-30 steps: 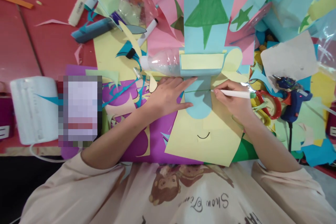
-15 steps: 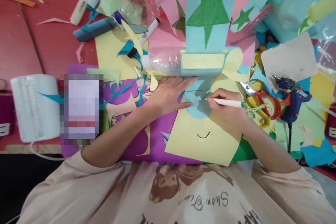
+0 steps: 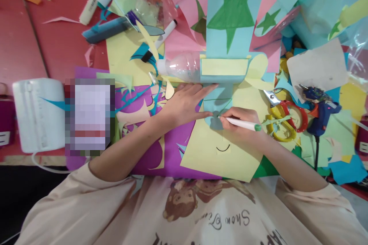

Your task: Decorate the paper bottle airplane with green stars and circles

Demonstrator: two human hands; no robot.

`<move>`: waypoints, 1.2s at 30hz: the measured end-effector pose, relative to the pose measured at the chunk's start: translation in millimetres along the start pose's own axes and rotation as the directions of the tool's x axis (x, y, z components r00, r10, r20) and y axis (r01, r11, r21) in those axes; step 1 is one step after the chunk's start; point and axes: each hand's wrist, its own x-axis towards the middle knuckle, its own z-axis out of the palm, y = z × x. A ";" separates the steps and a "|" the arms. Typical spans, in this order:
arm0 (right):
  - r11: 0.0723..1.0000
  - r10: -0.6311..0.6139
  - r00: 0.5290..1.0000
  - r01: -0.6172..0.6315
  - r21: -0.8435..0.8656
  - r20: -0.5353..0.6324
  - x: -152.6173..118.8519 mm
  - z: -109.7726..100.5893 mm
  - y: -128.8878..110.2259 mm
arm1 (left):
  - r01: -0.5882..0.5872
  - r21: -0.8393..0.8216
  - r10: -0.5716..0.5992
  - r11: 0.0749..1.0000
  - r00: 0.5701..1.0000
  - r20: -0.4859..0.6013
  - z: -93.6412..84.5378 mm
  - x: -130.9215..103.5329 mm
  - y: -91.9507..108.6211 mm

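Note:
My right hand [image 3: 241, 122] is closed around a white marker [image 3: 244, 124] with a green end, its tip on a light blue paper piece [image 3: 217, 101]. Green lines run across that piece. My left hand [image 3: 189, 101] lies flat with fingers spread, thumb and forefinger at the piece's left side. Beneath is a pale yellow sheet [image 3: 212, 160] bearing a small curved black line. Just beyond my fingers lies a clear plastic bottle [image 3: 184, 66] on its side, wrapped in blue paper with a pale yellow strip [image 3: 224, 67].
To the right lie scissors [image 3: 299, 116] with red and yellow handles and a blue glue gun [image 3: 320, 116]. A white device [image 3: 38, 115] and a pixelated block [image 3: 90, 116] are on the left. Markers [image 3: 93, 0] and green paper stars [image 3: 232, 4] are farther back.
My right hand has moved the marker tip left and toward me across the blue paper. A green line now slants down there. My left hand stays in place.

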 end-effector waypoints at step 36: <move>0.950 0.094 0.984 -0.043 0.311 -0.150 17.3 -13.3 12.9 | 0.014 -0.004 -0.014 1.000 1.000 0.006 -2.4 0.6 2.1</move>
